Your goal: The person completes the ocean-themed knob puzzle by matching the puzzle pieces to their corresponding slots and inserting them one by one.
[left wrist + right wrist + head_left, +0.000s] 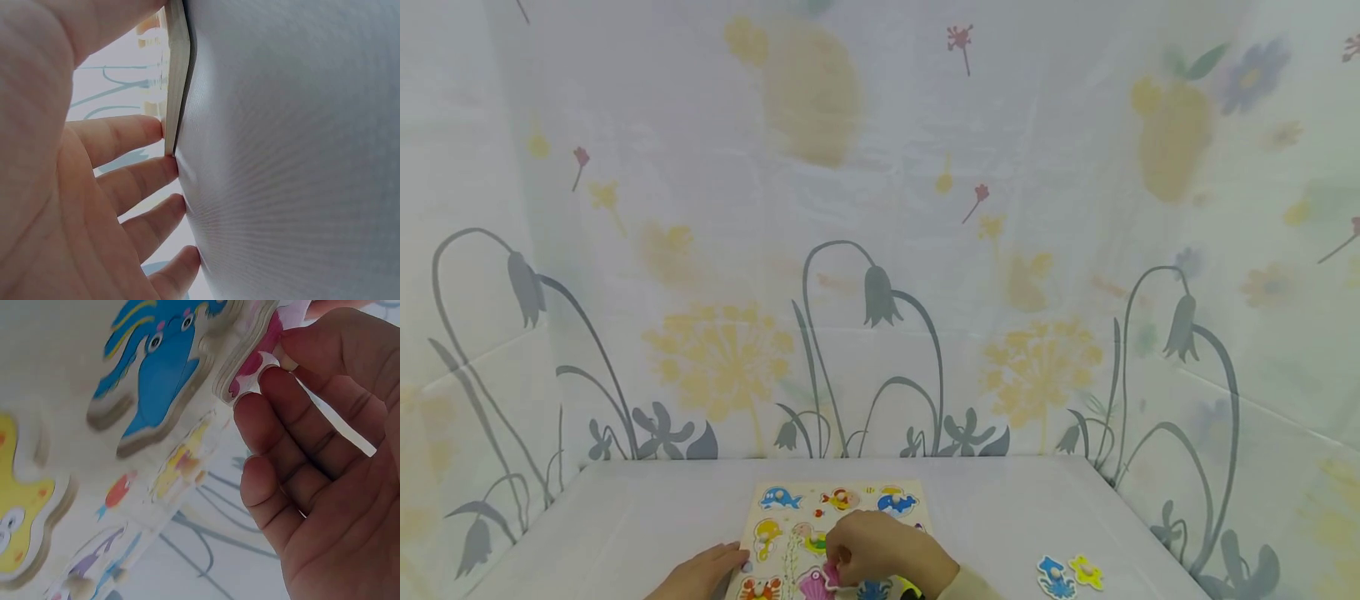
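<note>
A wooden peg puzzle board (786, 490) with sea-animal pictures lies on the white table. My right hand (880, 546) is over its lower middle, pinching a pink shell piece (256, 362) by its small knob (286, 360) between thumb and fingertips. The piece is tilted beside the printed pink shell (812, 585). Next to it are the blue squid recess (165, 387) and the yellow starfish recess (22, 500). At the board's left edge rests my left hand (700, 571), its fingers (140, 181) extended, fingertips at the board's side (177, 75) and the tabletop.
A loose blue squid piece (1056, 577) and a yellow starfish piece (1086, 572) lie on the table to the right. Whale (781, 498), fish (841, 499) and crab (760, 588) pieces sit in the board. A flower-printed curtain (880, 208) stands behind the table.
</note>
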The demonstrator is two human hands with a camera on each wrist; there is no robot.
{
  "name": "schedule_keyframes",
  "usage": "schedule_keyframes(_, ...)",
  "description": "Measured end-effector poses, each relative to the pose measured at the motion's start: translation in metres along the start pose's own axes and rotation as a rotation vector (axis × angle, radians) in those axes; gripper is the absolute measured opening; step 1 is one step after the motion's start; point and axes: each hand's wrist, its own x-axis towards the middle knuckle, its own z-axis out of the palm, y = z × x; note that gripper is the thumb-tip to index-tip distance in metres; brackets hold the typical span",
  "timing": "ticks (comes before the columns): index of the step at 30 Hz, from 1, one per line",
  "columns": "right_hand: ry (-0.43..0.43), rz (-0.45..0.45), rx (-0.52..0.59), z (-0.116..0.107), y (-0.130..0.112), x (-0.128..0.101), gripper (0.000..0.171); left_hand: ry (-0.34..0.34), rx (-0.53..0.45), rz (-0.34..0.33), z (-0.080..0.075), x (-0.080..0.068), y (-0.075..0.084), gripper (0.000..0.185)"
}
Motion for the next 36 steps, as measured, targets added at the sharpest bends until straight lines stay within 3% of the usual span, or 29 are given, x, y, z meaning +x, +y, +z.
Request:
schedule_keyframes(14,-0.037,0.024,-0.051,0.007,-0.016,0.013,0.013,0.010,0.004,-0.019,-0.002,-0.002,0.005,0.085)
schedule_keyframes(26,0.011,-0.018,-0.115,0.010,-0.026,0.017,0.012,0.008,0.007,0.016,0.001,-0.001,-0.002,0.083)
schedule_keyframes(36,-0.033,0.011,-0.059,0.009,-0.029,0.019,0.012,0.002,-0.002,0.000,0.001,-0.001,0.000,0.084)
